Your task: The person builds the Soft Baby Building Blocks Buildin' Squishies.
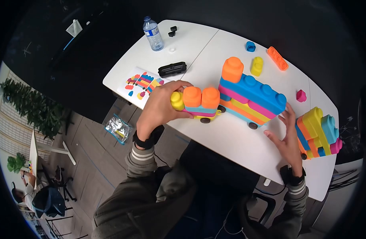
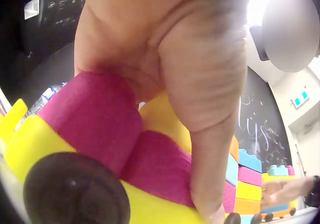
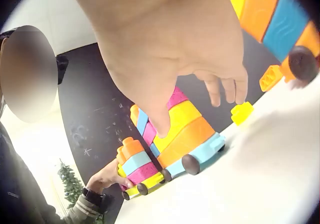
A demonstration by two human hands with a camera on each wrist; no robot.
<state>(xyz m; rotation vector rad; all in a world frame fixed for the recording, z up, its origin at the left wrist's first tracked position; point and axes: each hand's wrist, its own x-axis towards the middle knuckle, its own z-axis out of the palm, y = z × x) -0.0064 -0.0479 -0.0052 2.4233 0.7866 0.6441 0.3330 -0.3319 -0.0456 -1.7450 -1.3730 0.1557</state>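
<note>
My left hand (image 1: 161, 105) grips a small toy-block train car (image 1: 202, 111) by its left end; the car has a yellow wheeled base, pink and light-blue layers, and orange and yellow blocks on top. In the left wrist view the thumb lies along its side, by the pink blocks (image 2: 95, 121). Close to its right end stands a longer block car (image 1: 246, 105) with striped layers and a tall orange block (image 1: 232, 69). Beside that car's right end is my right hand (image 1: 288, 139), fingers spread and holding nothing. A third block car (image 1: 316, 133) stands right of it.
Loose blocks lie at the back: blue (image 1: 250, 46), yellow (image 1: 257, 66), orange (image 1: 277, 59) and pink (image 1: 301, 95). A printed picture sheet (image 1: 129, 85), a black case (image 1: 172, 69) and a water bottle (image 1: 153, 35) are on the white table's (image 1: 199, 36) left part.
</note>
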